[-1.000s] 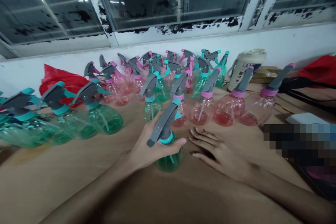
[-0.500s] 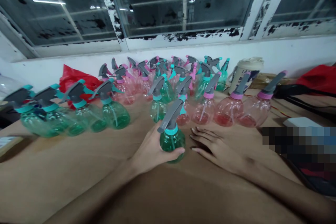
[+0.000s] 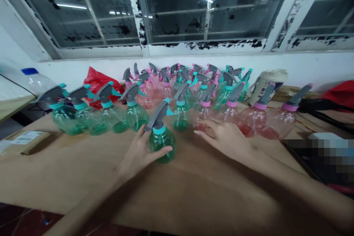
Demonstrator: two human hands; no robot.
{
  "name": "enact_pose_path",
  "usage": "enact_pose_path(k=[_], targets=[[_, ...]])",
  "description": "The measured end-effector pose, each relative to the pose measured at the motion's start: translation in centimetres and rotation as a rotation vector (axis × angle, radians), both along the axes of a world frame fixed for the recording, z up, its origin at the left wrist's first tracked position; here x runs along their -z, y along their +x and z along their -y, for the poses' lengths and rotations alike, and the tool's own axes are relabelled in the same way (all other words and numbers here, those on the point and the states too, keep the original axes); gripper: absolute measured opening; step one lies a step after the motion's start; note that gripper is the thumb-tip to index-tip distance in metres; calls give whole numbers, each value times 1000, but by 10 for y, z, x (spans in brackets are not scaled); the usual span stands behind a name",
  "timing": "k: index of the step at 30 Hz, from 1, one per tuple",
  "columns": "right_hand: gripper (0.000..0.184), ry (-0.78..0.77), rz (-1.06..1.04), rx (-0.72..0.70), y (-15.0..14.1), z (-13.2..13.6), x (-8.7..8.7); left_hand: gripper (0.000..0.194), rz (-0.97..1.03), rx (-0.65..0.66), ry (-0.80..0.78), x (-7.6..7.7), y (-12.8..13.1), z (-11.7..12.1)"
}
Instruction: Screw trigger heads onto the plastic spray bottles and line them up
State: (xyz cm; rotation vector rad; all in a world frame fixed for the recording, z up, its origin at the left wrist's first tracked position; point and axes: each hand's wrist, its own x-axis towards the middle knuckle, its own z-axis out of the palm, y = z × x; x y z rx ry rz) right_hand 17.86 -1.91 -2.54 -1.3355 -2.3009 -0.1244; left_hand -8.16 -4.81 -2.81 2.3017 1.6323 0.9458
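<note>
In the head view my left hand is wrapped round a green spray bottle with a grey trigger head and turquoise collar, standing upright near the middle of the table. My right hand is open, palm down, its fingers stretched toward the left. Those fingers are in front of the base of a pink spray bottle; whether they touch it I cannot tell. Between the hands, slightly farther back, stands another green spray bottle. More pink bottles line up to the right.
A row of green spray bottles stands at left, with many pink and green ones crowded behind. A red plastic bag, a pale cup, a small cardboard box and black straps lie around. The wooden table's front edge shows.
The view has shifted, so the background sits farther right. My left hand has moved left with the green spray bottle, toward the left row. My right hand has reached forward to the pink bottle.
</note>
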Motion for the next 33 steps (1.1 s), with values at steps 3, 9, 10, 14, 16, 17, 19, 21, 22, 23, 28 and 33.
enact_pose_path(k=[3, 9, 10, 14, 16, 17, 19, 21, 22, 23, 28, 33], targets=[[39, 25, -51, 76, -20, -12, -9, 52, -23, -39, 35, 2, -17, -10], [61, 60, -79, 185, -53, -30, -9, 59, 35, -99, -11, -2, -24, -34], [64, 56, -84, 192, -57, -33, -8, 58, 28, -105, -15, -3, -23, -38], [72, -2, -96, 243, -67, -44, -8, 51, -55, -89, 58, -10, -19, -54], [74, -26, -96, 263, -69, -49, -8, 50, -103, -59, 90, -13, -17, -61], [74, -38, -95, 271, -70, -51, -9, 51, -119, -49, 92, -13, -17, -64], [74, -72, -88, 284, -72, -55, -9, 57, -131, -60, 79, -14, -15, -70], [73, -109, -78, 297, -74, -57, -9, 58, -120, -94, 74, -13, -14, -75], [72, -122, -72, 300, -74, -58, -9, 57, -111, -106, 74, -12, -14, -77], [70, -130, -64, 301, -75, -59, -9, 55, -102, -114, 76, -11, -14, -79], [64, -133, -36, 279, -74, -61, -8, 52, -46, -122, 138, -6, -13, -88], [65, -128, -50, 255, -73, -57, -9, 62, 43, -128, 173, -5, -13, -78]])
